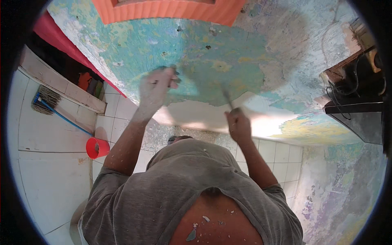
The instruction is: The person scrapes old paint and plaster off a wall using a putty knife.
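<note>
In front of me is a wall (220, 67) with patchy turquoise, yellow and whitish paint, bare pale plaster showing lower down. My right hand (239, 125) is closed round the handle of a slim scraper-like tool (227, 94), blurred by motion, its tip pointing up at the wall. Whether the tip touches the paint I cannot tell. Coated in white dust, my left hand (155, 87) is raised close to the wall, further left. Its fingers are curled in, with something dark at the fingertips that is too blurred to name.
Above the hands an orange ridged frame (171, 11) juts from the wall. At right are a dark shelf (355, 107) and hanging cables (341, 94). A red bucket (98, 148), a blue-handled brush (47, 100) and a red curtain (69, 45) are at left. White tiles (281, 153) cover the floor.
</note>
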The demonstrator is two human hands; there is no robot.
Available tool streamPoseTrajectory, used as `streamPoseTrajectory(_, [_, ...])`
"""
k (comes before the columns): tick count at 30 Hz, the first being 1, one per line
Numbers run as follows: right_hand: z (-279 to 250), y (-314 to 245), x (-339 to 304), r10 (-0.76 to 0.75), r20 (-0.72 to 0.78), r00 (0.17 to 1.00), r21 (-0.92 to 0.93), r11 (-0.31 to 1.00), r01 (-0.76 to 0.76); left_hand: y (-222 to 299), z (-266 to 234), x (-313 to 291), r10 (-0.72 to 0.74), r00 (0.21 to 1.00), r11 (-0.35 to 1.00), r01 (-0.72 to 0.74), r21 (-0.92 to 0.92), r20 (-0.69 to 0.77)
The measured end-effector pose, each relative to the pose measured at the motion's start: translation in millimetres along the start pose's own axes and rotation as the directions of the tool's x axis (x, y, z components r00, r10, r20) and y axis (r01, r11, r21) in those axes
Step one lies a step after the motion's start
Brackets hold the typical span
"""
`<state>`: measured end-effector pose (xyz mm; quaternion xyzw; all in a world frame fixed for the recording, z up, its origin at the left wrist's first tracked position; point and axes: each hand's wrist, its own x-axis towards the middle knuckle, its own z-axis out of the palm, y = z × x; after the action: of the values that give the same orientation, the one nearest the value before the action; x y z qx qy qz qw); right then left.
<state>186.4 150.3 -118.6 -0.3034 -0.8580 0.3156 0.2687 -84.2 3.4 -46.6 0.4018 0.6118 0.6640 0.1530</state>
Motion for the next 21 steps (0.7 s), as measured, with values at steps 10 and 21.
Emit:
streamPoseTrajectory(10, [-34,-43,19,0.11,0.109,0.988,0.007,0.994,-0.111,48,-44,31,0.762,0.61,0.583,-0.498,0.642,-0.219])
streamPoseTrajectory(21, [-64,-48,34,-0.076,-0.008,0.997,-0.204,0.976,0.072,-1,-46,70,0.811,0.575,0.346,-0.315,0.884,-0.112])
